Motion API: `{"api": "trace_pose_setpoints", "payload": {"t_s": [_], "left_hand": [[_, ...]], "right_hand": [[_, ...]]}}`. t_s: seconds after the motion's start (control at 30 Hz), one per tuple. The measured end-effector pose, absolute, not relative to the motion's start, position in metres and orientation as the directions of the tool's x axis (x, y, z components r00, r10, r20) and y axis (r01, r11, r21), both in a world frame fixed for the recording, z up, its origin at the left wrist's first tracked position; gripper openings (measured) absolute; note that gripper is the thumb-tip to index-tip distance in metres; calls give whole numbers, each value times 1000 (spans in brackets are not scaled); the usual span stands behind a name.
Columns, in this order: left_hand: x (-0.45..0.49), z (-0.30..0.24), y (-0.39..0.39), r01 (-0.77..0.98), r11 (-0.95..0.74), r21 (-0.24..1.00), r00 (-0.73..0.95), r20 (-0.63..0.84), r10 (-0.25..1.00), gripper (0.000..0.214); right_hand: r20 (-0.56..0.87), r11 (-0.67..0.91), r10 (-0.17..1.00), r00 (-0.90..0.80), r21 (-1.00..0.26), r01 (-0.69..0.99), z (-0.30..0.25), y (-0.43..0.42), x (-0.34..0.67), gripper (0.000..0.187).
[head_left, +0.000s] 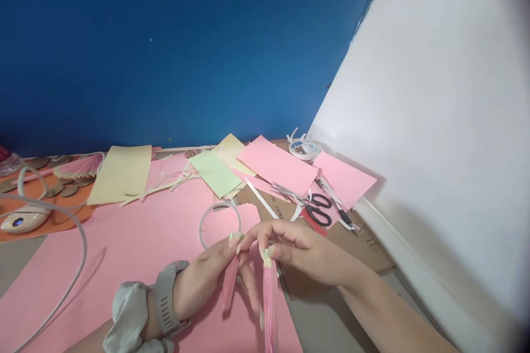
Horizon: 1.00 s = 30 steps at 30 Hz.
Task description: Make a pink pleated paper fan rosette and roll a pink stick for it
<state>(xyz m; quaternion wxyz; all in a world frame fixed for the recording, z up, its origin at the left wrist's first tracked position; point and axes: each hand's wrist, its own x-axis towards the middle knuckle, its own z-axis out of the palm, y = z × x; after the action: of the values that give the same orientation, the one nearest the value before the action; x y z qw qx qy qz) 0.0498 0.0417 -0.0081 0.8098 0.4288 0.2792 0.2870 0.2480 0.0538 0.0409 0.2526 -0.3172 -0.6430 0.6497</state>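
Note:
My left hand (215,267), with a grey watch band (166,298) and a grey-green scrunchie (131,309) at the wrist, pinches a narrow folded strip of pink paper (230,284) near its pale green top. My right hand (298,248) pinches the yellow-green top of a pleated pink paper strip (269,306), which hangs down toward the bottom edge. The fingertips of both hands almost meet between the two strips. Just behind my left hand stands or lies a thin whitish ring (219,207). Whether the two pink pieces are joined is hidden by my fingers.
A large pink sheet (136,242) covers much of the table. Beyond my hands lie black-handled scissors (319,209), a craft knife (337,204), a tape roll (304,149), and green (216,172) and yellow paper (120,174). A white cable (85,248) loops at left; walls stand behind and right.

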Motion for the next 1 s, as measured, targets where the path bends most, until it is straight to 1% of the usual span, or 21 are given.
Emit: {"api": "trace_pose_setpoints", "payload": {"t_s": [0.13, 0.27, 0.37, 0.43, 0.5, 0.57, 0.6, 0.67, 0.77, 0.83, 0.9, 1.0], "left_hand": [[49, -11, 40, -225, 445, 867, 622, -223, 750, 41], [50, -10, 40, -232, 431, 872, 617, -211, 758, 40], [49, -5, 41, -203, 430, 880, 615, -227, 755, 38], [49, 0, 41, -165, 473, 865, 661, -259, 704, 41], [49, 4, 42, -130, 542, 830, 727, -292, 622, 46], [50, 6, 42, -131, 597, 791, 777, -292, 558, 49], [50, 6, 42, -148, 613, 776, 787, -283, 549, 49], [50, 4, 42, -185, 612, 769, 778, -266, 570, 46], [50, 0, 43, -201, 572, 795, 737, -261, 623, 43], [51, -1, 43, -203, 581, 788, 732, -272, 624, 45], [51, 1, 43, -181, 601, 779, 745, -290, 600, 50], [52, 6, 45, -114, 533, 839, 745, -282, 604, 61]], "right_hand": [[-105, -92, 750, -653, -994, 53, 36, 55, 249, 21], [-91, -98, 749, -656, -995, 26, 32, 58, 249, 20], [-84, -106, 739, -668, -994, 7, 29, 59, 247, 20], [-82, -119, 737, -671, -993, -8, 27, 59, 247, 21], [-73, -127, 743, -665, -991, -33, 25, 60, 247, 22], [-57, -142, 755, -653, -987, -79, 23, 61, 247, 23], [-48, -151, 762, -645, -983, -105, 23, 62, 247, 24], [-35, -151, 780, -624, -979, -134, 23, 61, 247, 23], [-3, -81, 804, -594, -991, -105, 24, 59, 245, 21], [15, -40, 813, -582, -996, -82, 23, 57, 242, 19], [8, -30, 819, -573, -998, -56, 21, 56, 238, 17], [-31, -28, 824, -565, -1000, 13, 18, 56, 234, 15]]}}
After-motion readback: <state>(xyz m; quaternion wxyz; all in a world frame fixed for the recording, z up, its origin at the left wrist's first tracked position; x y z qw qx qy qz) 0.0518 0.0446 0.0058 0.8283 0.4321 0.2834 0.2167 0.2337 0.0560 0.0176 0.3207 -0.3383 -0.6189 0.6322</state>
